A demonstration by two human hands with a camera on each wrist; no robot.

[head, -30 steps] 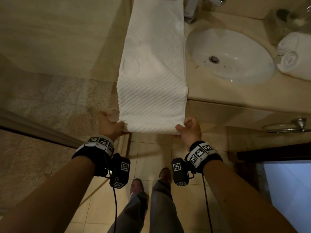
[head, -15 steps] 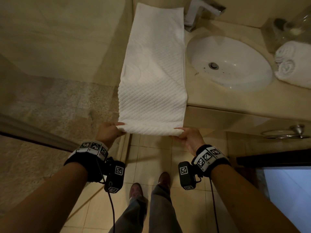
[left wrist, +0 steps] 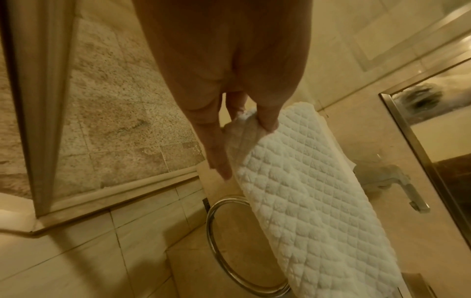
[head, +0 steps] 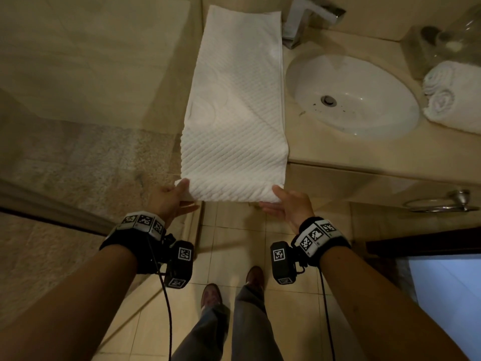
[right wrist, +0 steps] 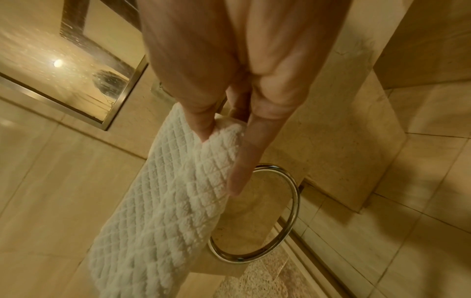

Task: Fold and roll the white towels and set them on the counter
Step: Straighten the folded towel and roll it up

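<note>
A long white quilted towel [head: 234,121] lies folded in a strip on the beige counter [head: 338,155], left of the sink. Its near end hangs past the counter's front edge. My left hand [head: 183,195] pinches the near left corner, thumb on top and fingers underneath. My right hand [head: 270,198] pinches the near right corner the same way. In the left wrist view the thumb presses the towel [left wrist: 305,201] from above. The right wrist view shows the towel [right wrist: 165,201] between thumb and straight fingers. Two rolled white towels [head: 453,97] sit on the counter at the far right.
A white oval sink [head: 377,82] with a chrome faucet [head: 307,19] fills the counter's middle. A glass jar [head: 458,35] stands behind the rolled towels. A chrome towel ring [head: 440,201] hangs below the counter. A glass shower screen [head: 78,61] is on the left.
Both hands have turned from a curled grip on the towel's near edge to thumbs on top with fingers beneath. The near end has lifted slightly.
</note>
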